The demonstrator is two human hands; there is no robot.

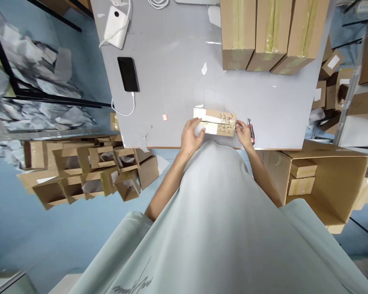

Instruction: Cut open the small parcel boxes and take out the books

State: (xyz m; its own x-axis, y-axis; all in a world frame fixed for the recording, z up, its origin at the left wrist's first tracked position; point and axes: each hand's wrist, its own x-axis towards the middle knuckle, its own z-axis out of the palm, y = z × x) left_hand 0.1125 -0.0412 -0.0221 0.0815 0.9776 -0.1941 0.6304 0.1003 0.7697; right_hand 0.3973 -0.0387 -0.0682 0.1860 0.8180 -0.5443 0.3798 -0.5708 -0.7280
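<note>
A small cardboard box (219,118) with handwritten black marks, clear tape and white labels lies near the front edge of the table. My left hand (190,136) grips its left end, thumb and fingers curled over the white label. At the box's right end, my right hand (244,134) pinches the corner with its fingertips. A red and black utility knife (251,131) lies just right of my right hand, apart from the box.
Three large taped cartons (271,34) stand at the table's back right. A black phone (128,74) on a white cable and a white power bank (116,27) lie at left. Opened boxes (98,167) cover the floor at left; a big open carton (331,183) holds smaller boxes at right.
</note>
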